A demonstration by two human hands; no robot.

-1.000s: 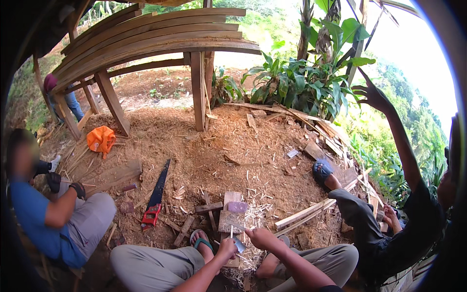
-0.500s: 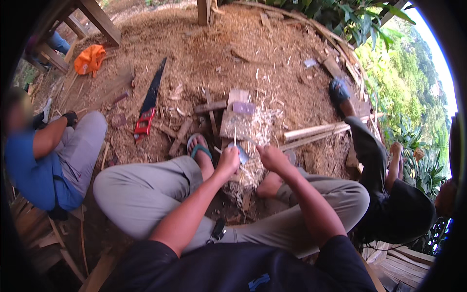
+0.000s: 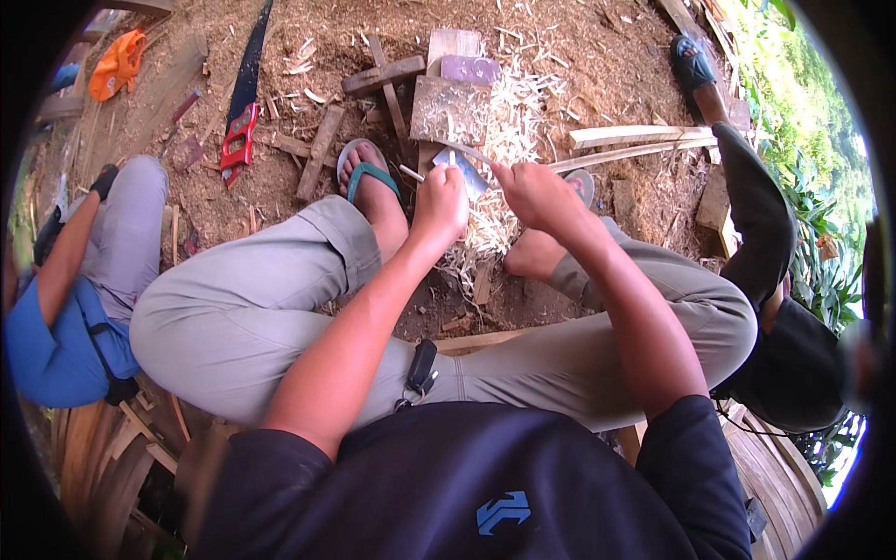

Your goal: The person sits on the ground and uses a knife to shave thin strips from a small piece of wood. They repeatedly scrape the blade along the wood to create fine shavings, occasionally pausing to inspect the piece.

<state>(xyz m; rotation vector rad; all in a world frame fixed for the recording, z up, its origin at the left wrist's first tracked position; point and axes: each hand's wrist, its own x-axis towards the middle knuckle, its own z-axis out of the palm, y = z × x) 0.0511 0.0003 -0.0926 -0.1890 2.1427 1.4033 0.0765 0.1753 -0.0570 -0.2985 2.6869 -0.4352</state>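
My left hand [image 3: 442, 203] is closed around a thin pale wooden stick [image 3: 452, 154], whose tip points away from me. A second pale rod end [image 3: 412, 174] sticks out on the left of that hand; whether the hand grips it too is unclear. Beside the left fingers is a flat grey metal piece [image 3: 473, 180], partly hidden by them. My right hand [image 3: 539, 198] is closed on a knife, its handle mostly covered. The narrow curved blade [image 3: 464, 148] reaches left across the stick. Just beyond lies a wooden block [image 3: 446, 110] with a purplish rectangular block [image 3: 470, 69] behind it.
Wood shavings [image 3: 523, 117] cover the ground between my feet. A red-handled saw [image 3: 240, 135] and crossed wood pieces [image 3: 384, 77] lie left. Wooden strips [image 3: 644, 138] lie right. One person [image 3: 70, 341] sits at left, another [image 3: 784, 364] at right. An orange bag [image 3: 118, 65] lies far left.
My view has tilted down and closer, so the saw, blocks and bag sit higher in the picture. Both hands still hold the stick and knife close together.
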